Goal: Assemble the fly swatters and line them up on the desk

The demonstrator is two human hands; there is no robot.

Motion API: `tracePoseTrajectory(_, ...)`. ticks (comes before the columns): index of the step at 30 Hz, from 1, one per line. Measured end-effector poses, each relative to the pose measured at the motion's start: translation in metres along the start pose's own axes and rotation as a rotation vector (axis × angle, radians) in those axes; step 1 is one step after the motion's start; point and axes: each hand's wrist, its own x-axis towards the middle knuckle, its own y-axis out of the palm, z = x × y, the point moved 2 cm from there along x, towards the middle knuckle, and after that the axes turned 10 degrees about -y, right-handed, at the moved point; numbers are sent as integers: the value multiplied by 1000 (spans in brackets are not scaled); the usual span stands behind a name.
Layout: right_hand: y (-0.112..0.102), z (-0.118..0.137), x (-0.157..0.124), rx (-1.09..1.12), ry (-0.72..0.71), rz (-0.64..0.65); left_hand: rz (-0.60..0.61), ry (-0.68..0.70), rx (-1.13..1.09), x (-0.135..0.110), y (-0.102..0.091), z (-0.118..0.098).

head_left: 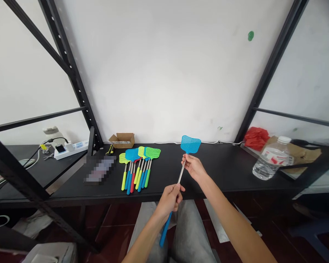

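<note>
A blue plastic fly swatter (190, 144) is in both my hands, its mesh head up and its blue handle pointing down toward my lap. My left hand (170, 200) grips the swatter's steel shaft low down, just above the handle. My right hand (193, 168) pinches the shaft higher up, just below the mesh head. Beyond them, several fly swatters (137, 170) with blue, green, yellow and red handles lie side by side on the black bench top (222, 171). Neither hand touches that group.
Black metal shelf uprights (76, 87) stand at both ends of the bench. A small cardboard box (122, 140) and a blurred flat object (100, 170) sit behind and left of the swatters. A water bottle (271, 159) and red plastic bag (256, 138) lie right; a power strip (71, 149) lies left.
</note>
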Motion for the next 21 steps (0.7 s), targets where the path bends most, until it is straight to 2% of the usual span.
tracePoseTrajectory(5,7,-3,-9,-137,13,63,-18,1,10,-8,-9,2)
tracePoseTrajectory(10,14,-7,-8,-108,43,36,-25,12,4,-15,-15,5)
tracePoseTrajectory(15,15,-8,0,-71,62,21,30,14,-70,-19,-16,7)
tracePoseTrajectory(21,16,5,4,-76,48,5,112,3,-190,-25,-13,9)
